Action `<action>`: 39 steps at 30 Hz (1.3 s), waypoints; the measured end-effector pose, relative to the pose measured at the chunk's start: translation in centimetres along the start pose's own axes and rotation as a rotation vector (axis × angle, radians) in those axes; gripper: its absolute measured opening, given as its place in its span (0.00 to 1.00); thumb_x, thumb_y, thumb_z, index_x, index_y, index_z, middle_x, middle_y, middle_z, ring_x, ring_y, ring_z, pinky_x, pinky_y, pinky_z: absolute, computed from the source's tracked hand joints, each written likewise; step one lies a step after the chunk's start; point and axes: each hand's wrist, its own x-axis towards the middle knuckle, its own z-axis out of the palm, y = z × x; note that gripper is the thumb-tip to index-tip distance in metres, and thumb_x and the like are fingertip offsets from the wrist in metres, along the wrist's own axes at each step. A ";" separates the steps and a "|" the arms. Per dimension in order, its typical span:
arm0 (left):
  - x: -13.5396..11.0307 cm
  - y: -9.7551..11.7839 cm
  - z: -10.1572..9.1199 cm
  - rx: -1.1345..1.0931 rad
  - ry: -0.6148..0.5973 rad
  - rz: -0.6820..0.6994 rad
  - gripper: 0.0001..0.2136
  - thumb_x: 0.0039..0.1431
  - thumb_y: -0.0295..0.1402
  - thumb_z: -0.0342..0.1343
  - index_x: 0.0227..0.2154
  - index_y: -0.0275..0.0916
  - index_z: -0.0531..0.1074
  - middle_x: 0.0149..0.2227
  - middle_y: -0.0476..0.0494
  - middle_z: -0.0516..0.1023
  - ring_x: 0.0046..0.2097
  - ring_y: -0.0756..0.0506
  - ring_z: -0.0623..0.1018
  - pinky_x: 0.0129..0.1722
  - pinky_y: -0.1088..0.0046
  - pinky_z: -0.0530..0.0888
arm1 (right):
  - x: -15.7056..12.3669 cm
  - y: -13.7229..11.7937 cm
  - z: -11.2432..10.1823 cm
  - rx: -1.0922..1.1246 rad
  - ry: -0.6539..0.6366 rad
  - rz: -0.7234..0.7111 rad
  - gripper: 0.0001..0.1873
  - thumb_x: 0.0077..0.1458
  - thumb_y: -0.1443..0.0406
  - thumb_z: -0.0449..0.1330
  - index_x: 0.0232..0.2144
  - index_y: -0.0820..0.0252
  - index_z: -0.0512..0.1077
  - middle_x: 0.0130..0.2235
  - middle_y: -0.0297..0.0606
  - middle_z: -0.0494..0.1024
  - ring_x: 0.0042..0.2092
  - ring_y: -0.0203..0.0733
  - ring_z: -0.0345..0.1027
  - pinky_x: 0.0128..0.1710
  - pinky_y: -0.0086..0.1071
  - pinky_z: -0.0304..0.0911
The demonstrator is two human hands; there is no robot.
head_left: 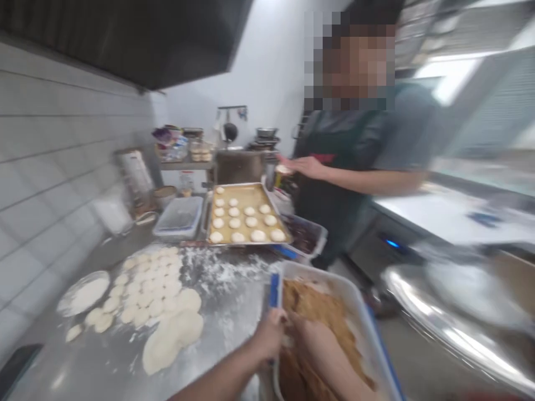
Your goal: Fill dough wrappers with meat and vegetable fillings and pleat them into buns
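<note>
My left hand [270, 334] is curled over the near left rim of a white tub [363, 312], beside its blue handle. The tub holds brown crumbly filling [315, 306]. My right hand [311, 337] reaches into the tub and rests on the filling; its fingers are blurred and partly hidden. To the left, several flat dough discs [150, 284] lie on the floured steel counter [225, 312], with larger dough pieces [173, 334] nearest me.
A baking tray [244, 195] with rows of dough balls sits farther back. Near it are a lidded clear container [179, 217], a flour pile [83, 295] and a tub of dark filling [307, 236]. A person in a dark apron [346, 156] stands at right. Shiny steel bowl [460, 317] right.
</note>
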 end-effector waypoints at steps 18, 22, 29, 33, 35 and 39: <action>0.0 -1.1 1.4 0.066 -0.057 -0.024 0.20 0.47 0.39 0.52 0.44 0.40 0.62 0.45 0.40 0.67 0.42 0.44 0.70 0.30 0.74 0.69 | -2.0 0.1 -0.7 -0.062 -0.034 0.222 0.06 0.48 0.70 0.53 0.30 0.64 0.69 0.30 0.44 0.75 0.34 0.42 0.69 0.30 0.26 0.56; -0.1 -0.7 1.1 -0.284 -0.077 -0.117 0.24 0.48 0.51 0.47 0.42 0.38 0.64 0.38 0.40 0.71 0.37 0.46 0.72 0.30 0.72 0.69 | -2.4 0.1 -0.6 -0.013 0.089 0.259 0.11 0.56 0.65 0.47 0.30 0.63 0.68 0.28 0.41 0.74 0.30 0.39 0.69 0.27 0.25 0.53; 0.6 -1.4 1.0 -0.374 0.056 -0.260 0.18 0.46 0.47 0.52 0.25 0.34 0.68 0.19 0.47 0.70 0.21 0.51 0.69 0.24 0.74 0.67 | -2.5 -0.9 -0.9 0.059 0.038 0.211 0.08 0.53 0.65 0.50 0.34 0.62 0.66 0.29 0.39 0.74 0.30 0.38 0.68 0.26 0.25 0.51; 0.6 -2.1 1.3 -0.345 0.124 -0.206 0.17 0.45 0.47 0.53 0.23 0.35 0.68 0.19 0.48 0.71 0.19 0.52 0.68 0.21 0.76 0.64 | -2.2 -1.6 -1.6 -0.037 -0.068 0.109 0.15 0.47 0.69 0.53 0.40 0.62 0.66 0.33 0.42 0.75 0.34 0.40 0.68 0.29 0.26 0.54; 0.6 -2.1 1.2 -0.335 0.112 -0.196 0.19 0.44 0.49 0.53 0.23 0.34 0.68 0.19 0.47 0.70 0.19 0.51 0.68 0.20 0.77 0.63 | -2.0 -1.7 -1.7 -0.083 -0.090 0.072 0.09 0.46 0.70 0.54 0.33 0.62 0.69 0.33 0.43 0.75 0.34 0.41 0.68 0.29 0.26 0.55; 0.4 -1.6 1.1 -0.284 0.076 -0.172 0.22 0.43 0.53 0.51 0.21 0.34 0.67 0.17 0.48 0.69 0.19 0.51 0.67 0.18 0.77 0.61 | -1.8 -1.9 -1.7 -0.149 -0.030 0.070 0.07 0.46 0.71 0.54 0.30 0.63 0.69 0.32 0.42 0.74 0.33 0.42 0.68 0.30 0.27 0.56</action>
